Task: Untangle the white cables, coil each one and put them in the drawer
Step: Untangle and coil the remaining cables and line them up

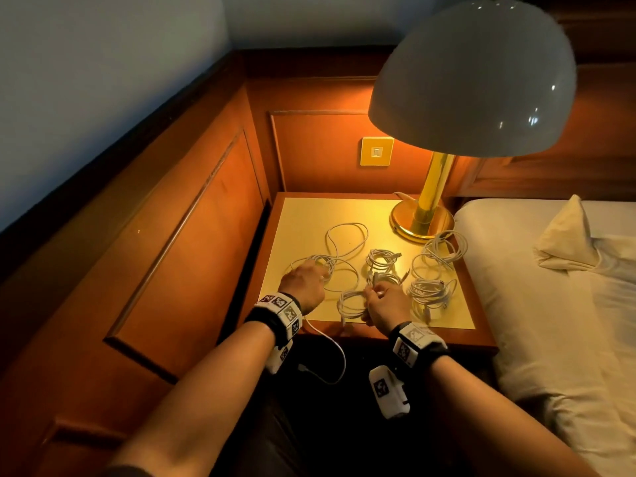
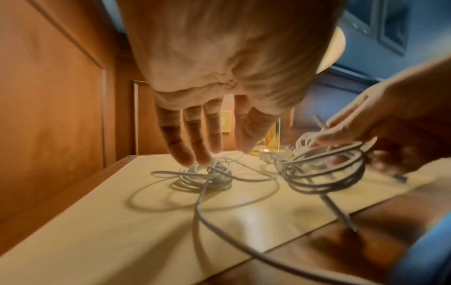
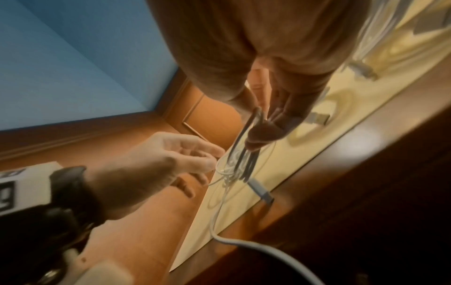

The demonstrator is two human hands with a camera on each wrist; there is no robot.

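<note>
Fingers (image 2: 192, 138) of the left hand (image 1: 303, 282) are reaching, straight and spread, onto a loose white cable (image 1: 320, 263) at middle-left of the desk (image 1: 303, 215). Right hand (image 1: 387, 304) is pinching a finished coil (image 1: 351, 304) beside it. Other coils (image 1: 430, 290) are lying centre-right. Coiling seems underway; next, gathering that loose cable. No drawer is showing.

The cables (image 1: 347, 256) were white. The worktop (image 1: 309, 215) was pale yellow, framed in reddish-brown wood. The lamp (image 1: 471, 77) had a white shade and a brass-gold stem. Black-and-white square markers patterned the wristbands (image 1: 282, 313).
</note>
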